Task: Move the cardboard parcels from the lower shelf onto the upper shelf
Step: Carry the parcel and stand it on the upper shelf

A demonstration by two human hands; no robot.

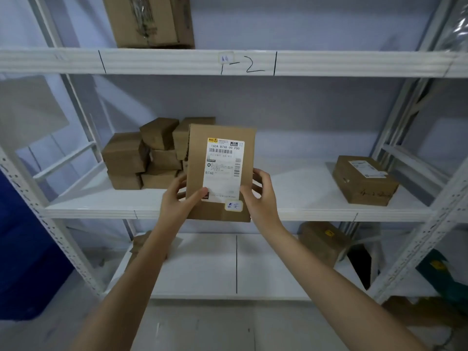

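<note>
My left hand [178, 202] and right hand [260, 196] grip a flat parcel [220, 173] by its lower edges, upright before the middle shelf [304, 214]. Held so low, it could tip and slip free.

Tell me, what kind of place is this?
Probably a parcel storeroom: white metal shelf racks hand-marked with numbers, a pile of brown cardboard boxes, and a flat brown parcel with a printed shipping label held in both hands.

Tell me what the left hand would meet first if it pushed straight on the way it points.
Probably the stack of small brown cardboard boxes on the white middle shelf. The left hand, gripping the flat labelled cardboard parcel, points up and inward; depth is unclear.
</note>
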